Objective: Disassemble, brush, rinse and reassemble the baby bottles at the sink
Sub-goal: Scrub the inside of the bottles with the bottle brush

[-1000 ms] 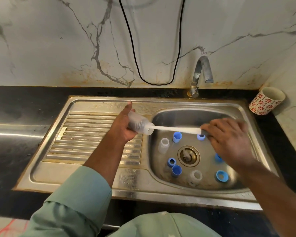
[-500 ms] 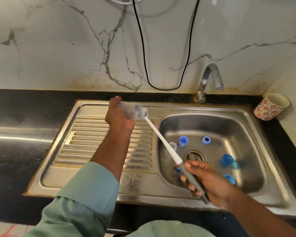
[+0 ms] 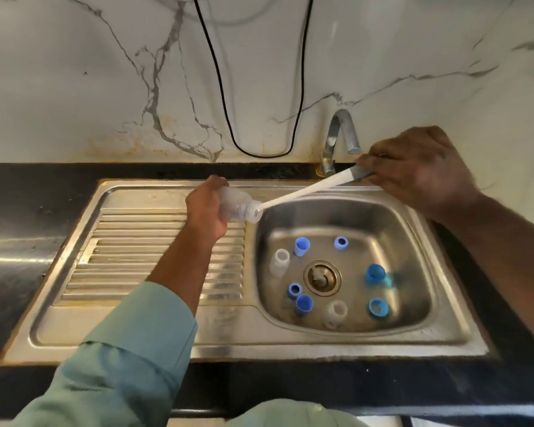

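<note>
My left hand (image 3: pixel 204 211) grips a clear baby bottle (image 3: pixel 238 207) lying sideways over the sink's left rim, its mouth pointing right. A white bottle brush (image 3: pixel 305 190) has its bristle head inside the bottle's mouth. My right hand (image 3: pixel 416 171) holds the brush's grey handle end, up near the tap (image 3: pixel 339 137). In the steel sink basin (image 3: pixel 413 238) lie several blue caps and rings, such as one (image 3: pixel 301 246) and another (image 3: pixel 375 273), plus two clear bottles (image 3: pixel 280 262) (image 3: pixel 335 314).
A ribbed steel drainboard (image 3: pixel 142 260) lies left of the basin, with black counter (image 3: pixel 22 211) around it. The drain (image 3: pixel 322 277) sits mid-basin. A black cable (image 3: pixel 228 118) hangs down the marble wall behind.
My right hand swung the brush handle from low in front of the basin up to beside the tap. The bottle stayed in my left hand, with the brush head still in its mouth.
</note>
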Tool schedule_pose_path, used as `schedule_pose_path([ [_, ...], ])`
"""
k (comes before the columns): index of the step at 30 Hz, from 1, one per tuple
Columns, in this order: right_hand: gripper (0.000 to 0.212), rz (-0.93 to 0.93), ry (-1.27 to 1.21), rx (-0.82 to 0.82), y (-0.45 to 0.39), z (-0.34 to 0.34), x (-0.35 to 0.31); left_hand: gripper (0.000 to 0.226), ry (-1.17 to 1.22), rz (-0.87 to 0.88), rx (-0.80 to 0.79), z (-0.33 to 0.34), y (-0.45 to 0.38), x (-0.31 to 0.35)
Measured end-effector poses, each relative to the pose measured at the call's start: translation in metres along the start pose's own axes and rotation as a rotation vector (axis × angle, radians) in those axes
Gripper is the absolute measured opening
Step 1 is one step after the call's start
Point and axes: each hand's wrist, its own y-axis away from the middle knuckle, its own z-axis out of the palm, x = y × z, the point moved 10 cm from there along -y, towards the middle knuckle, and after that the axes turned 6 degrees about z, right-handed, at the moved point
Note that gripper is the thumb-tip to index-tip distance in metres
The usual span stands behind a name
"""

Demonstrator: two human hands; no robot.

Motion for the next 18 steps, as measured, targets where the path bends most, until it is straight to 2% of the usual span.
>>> schedule_pose_path([
  [2, 0.037, 0.004, -0.144, -0.103, 0.011, 0.037, 0.024, 0.018, -0.015, -0.034, 0.006, 0.000, 0.004, -0.008],
  [3, 0.043, 0.071, -0.241, -0.174, 0.020, 0.055, 0.036, 0.016, 0.020, -0.049, 0.015, -0.001, 0.006, -0.012],
  [5, 0.049, 0.348, -0.561, -0.392, 0.054, 0.099, 0.047, 0.017, 0.134, -0.058, 0.009, 0.001, 0.011, -0.017],
  [6, 0.043, 0.517, -0.740, -0.491, 0.076, 0.117, 0.042, 0.017, 0.177, -0.054, 0.018, 0.004, 0.015, -0.017],
  [9, 0.014, 0.884, -1.236, -0.700, 0.137, 0.151, -0.020, 0.009, 0.318, -0.008, 0.235, -0.011, 0.020, -0.019],
  [10, 0.013, 0.965, -1.348, -0.759, 0.150, 0.153, -0.048, 0.011, 0.352, -0.011, 0.332, -0.020, 0.022, -0.019],
  [11, 0.020, 1.038, -1.431, -0.834, 0.159, 0.149, -0.073, 0.010, 0.350, 0.006, 0.426, -0.030, 0.024, -0.019],
  [12, 0.031, 1.103, -1.484, -0.933, 0.166, 0.143, -0.095, 0.008, 0.277, 0.030, 0.517, -0.045, 0.026, -0.015],
  [13, 0.035, 1.147, -1.516, -1.039, 0.166, 0.132, -0.115, 0.019, 0.256, 0.066, 0.568, -0.053, 0.024, -0.011],
  [15, 0.037, 1.186, -1.523, -1.200, 0.160, 0.107, -0.134, 0.039, 0.283, 0.113, 0.519, -0.059, 0.012, -0.009],
  [17, 0.035, 1.121, -1.418, -1.232, 0.136, 0.087, -0.125, 0.037, 0.201, 0.187, 0.492, -0.062, 0.011, 0.003],
  [18, 0.031, 0.999, -1.256, -1.211, 0.120, 0.082, -0.112, 0.030, 0.135, 0.242, 0.494, -0.064, 0.013, 0.009],
])
